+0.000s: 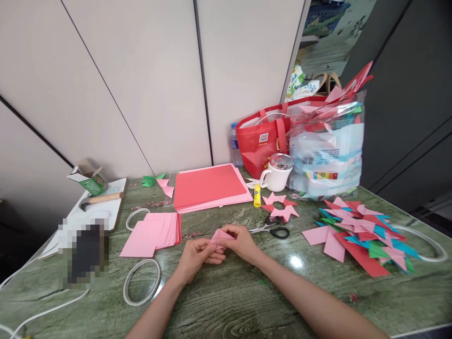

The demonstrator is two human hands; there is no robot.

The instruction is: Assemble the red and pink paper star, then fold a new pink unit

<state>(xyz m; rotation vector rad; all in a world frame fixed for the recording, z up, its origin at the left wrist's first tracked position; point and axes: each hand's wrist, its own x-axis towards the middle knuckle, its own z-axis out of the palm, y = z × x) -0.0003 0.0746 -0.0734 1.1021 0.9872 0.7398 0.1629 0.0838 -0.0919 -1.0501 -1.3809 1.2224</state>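
A small folded piece of pink paper (221,237) is held between both hands above the table's middle. My left hand (198,256) pinches its lower left edge with thumb and fingers. On the other side, my right hand (240,242) grips the paper's right and upper part, its fingers bent behind it. To the left lies a fanned stack of pink paper squares (155,233) with red ones at its right edge. Black-handled scissors (271,230) rest just beyond my right hand. Farther back are large red and pink sheets (212,186).
A folded paper star ring (280,207), yellow glue stick (257,196) and white mug (278,174) stand behind the scissors. Colourful stars (367,230) pile at right near a stuffed plastic bag (326,150). Tape rolls (141,283), a hammer (100,199) and a small box (88,179) lie left.
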